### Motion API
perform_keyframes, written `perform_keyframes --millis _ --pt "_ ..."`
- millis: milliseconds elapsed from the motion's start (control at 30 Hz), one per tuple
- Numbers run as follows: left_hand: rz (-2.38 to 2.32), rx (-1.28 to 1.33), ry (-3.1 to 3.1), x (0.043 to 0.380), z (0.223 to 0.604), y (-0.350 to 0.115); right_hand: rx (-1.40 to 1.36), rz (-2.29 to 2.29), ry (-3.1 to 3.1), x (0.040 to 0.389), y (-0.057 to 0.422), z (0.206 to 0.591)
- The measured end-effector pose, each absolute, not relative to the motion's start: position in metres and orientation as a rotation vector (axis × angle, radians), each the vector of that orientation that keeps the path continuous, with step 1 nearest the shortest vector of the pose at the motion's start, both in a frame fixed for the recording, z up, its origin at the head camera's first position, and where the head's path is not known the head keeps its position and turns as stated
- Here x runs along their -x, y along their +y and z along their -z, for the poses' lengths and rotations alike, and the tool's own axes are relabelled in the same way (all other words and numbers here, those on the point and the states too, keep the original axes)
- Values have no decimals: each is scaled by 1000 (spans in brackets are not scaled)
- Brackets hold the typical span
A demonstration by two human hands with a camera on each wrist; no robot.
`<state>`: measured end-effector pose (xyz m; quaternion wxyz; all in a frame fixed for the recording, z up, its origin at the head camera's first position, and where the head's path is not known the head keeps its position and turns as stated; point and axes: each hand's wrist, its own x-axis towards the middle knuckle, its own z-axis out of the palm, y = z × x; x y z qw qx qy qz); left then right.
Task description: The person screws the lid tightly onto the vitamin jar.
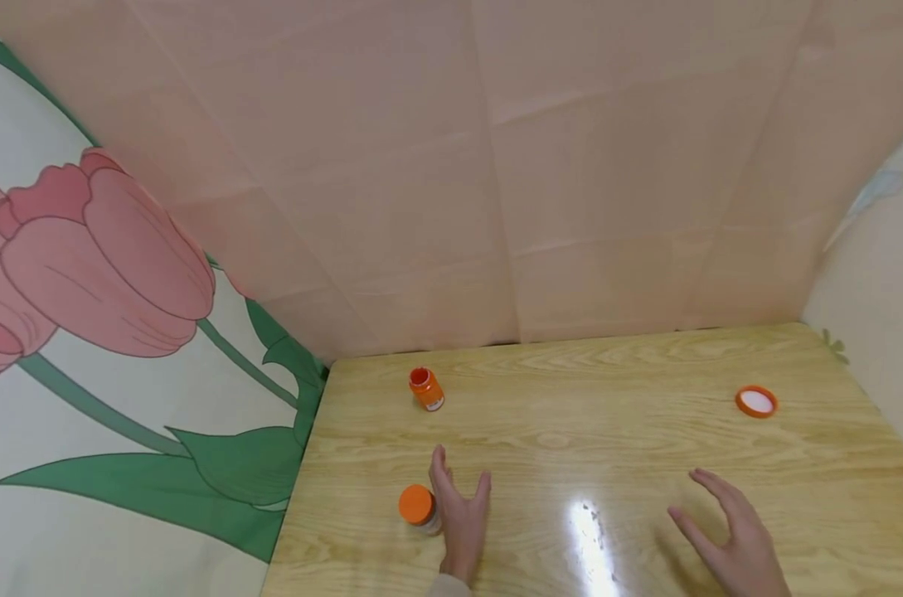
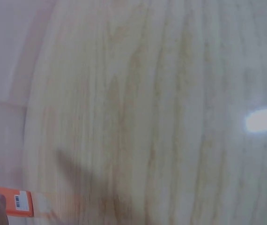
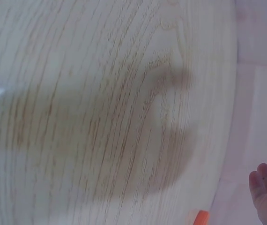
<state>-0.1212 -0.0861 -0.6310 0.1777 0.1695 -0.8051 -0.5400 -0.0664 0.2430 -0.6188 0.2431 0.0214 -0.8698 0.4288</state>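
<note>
Left hand (image 1: 462,518) over wooden table (image 1: 555,431), thumb and fingers spread with a gap between. Lidded jar (image 1: 417,505), orange lid on top, stands just beside it on the thumb-far side, partly behind the hand; can't tell if they touch. Orange jar (image 1: 427,390), mouth uncovered, stands upright beyond the left fingertips, near the back edge, apart from the hand in head view; left wrist view shows its label and barcode at lower left, partly behind a finger. Right hand (image 1: 745,547) likewise spread, thumb well off the fingers, its shadow on the wood. Orange-rimmed round piece (image 1: 757,401), white inside, lies flat beyond and to the right of the right fingertips, apart from them. Both jars lie well left of the right hand.
</note>
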Motion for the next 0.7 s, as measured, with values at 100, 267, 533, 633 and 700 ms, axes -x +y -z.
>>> perform_keyframes --millis 100,267,533,633,700 --pt "1587 -496 -2259 125 631 -87 -50 -1172 -2376 68 245 619" --pt "1581 -455 -2201 132 632 -89 -33 -1176 -2380 71 250 619" --pt "1574 -467 -2165 147 631 -90 7 -1172 -2384 79 260 620" --pt "1604 -447 -2140 151 630 -92 17 -1168 -2387 83 264 621" --pt "1624 -456 -2135 153 631 -93 29 -1164 -2389 85 266 621"
